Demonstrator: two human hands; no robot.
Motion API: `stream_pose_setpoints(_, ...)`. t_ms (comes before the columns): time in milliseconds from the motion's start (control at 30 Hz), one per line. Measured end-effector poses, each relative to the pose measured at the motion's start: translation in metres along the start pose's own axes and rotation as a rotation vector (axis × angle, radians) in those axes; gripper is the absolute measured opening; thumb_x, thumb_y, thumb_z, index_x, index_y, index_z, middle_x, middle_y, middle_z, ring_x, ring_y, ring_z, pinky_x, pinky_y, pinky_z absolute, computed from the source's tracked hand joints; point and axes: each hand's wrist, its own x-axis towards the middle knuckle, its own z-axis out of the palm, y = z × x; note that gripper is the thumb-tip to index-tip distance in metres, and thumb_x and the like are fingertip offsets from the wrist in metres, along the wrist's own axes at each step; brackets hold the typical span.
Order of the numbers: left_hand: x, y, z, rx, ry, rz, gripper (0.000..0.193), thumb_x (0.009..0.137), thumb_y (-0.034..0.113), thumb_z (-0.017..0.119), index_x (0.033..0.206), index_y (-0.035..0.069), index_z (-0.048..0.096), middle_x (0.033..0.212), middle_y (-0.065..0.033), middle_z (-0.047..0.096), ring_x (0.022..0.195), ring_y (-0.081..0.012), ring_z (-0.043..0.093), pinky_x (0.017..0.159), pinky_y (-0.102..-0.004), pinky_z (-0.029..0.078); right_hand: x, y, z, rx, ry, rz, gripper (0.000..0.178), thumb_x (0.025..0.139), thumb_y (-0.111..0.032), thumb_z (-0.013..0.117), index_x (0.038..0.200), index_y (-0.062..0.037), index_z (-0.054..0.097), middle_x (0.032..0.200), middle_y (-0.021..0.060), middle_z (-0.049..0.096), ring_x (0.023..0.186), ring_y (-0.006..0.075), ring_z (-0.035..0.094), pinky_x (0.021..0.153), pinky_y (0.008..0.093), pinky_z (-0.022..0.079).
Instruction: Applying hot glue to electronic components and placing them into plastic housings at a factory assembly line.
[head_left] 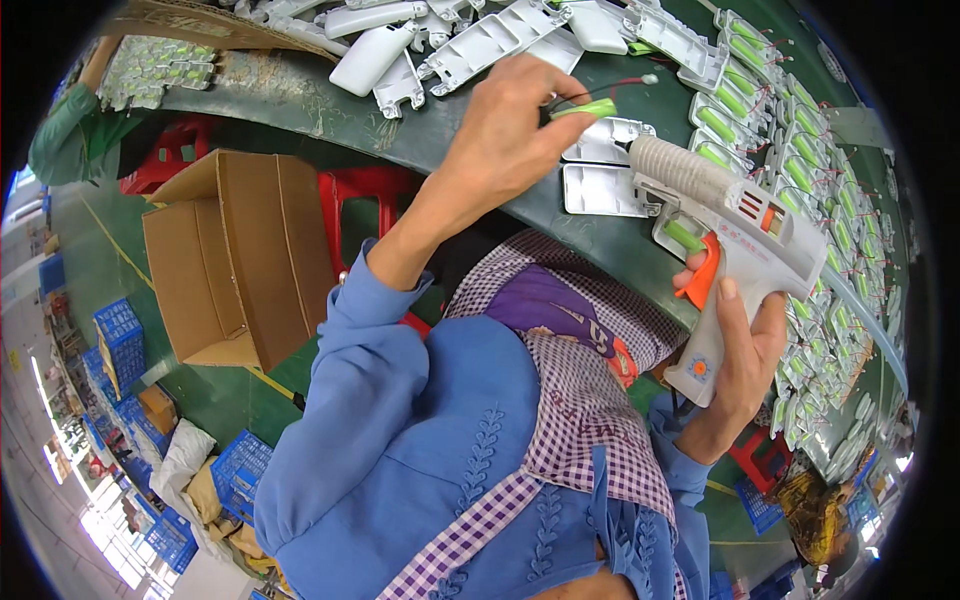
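Observation:
Over the green table's near edge, my left hand (505, 130) pinches a small green battery (590, 109) between thumb and fingers. Thin red and black wires run from the battery to a small white connector (649, 79). My right hand (745, 350) is closed round the handle of a white hot glue gun (725, 195), with a finger at its orange trigger (702, 270). The gun's ribbed nose points left, close above white plastic casings (606, 190) at the table edge. Under the gun, another casing holds a green battery (684, 235).
Many white casings with green batteries (800, 175) cover the table's right side. Loose white shells (490, 45) are heaped at the back. An open cardboard box (270, 260) and red stools (362, 190) stand to the left. Another person's green sleeve (62, 135) shows at far left.

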Motion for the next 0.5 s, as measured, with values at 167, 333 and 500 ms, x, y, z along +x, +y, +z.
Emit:
stream_pose_setpoints(167, 0.008, -0.001, 0.020, 0.119, -0.100, 0.103, 0.017, 0.078, 0.012, 0.072, 0.090, 0.001, 0.066, 0.095, -0.0127, 0.059, 0.095, -0.0313, 0.056, 0.081, -0.0394, 0.046, -0.012, -0.002, -0.001, 0.107, 0.069, 0.007, 0.039, 0.094, -0.005, 0.053, 0.127, 0.0111, 0.041, 0.107, 0.0262, 0.064, 0.091, 0.0310, 0.067, 0.084, 0.0410, 0.053)
stream_pose_setpoints(333, 0.004, -0.005, 0.030, 0.226, -0.144, 0.151, 0.018, 0.078, 0.010, 0.073, 0.089, -0.001, 0.065, 0.098, -0.0130, 0.057, 0.094, -0.0308, 0.055, 0.081, -0.0406, 0.046, -0.018, -0.007, 0.002, 0.127, 0.088, 0.013, 0.040, 0.093, -0.005, 0.054, 0.128, 0.0111, 0.041, 0.108, 0.0279, 0.063, 0.091, 0.0326, 0.067, 0.084, 0.0421, 0.054)
stream_pose_setpoints(500, 0.003, -0.007, 0.034, 0.233, -0.142, 0.141, 0.019, 0.077, 0.009, 0.073, 0.088, -0.004, 0.065, 0.096, -0.0136, 0.057, 0.094, -0.0307, 0.056, 0.080, -0.0408, 0.047, -0.017, -0.007, 0.003, 0.120, 0.097, 0.019, 0.042, 0.093, -0.006, 0.055, 0.128, 0.0110, 0.041, 0.108, 0.0277, 0.063, 0.092, 0.0323, 0.067, 0.084, 0.0413, 0.054)
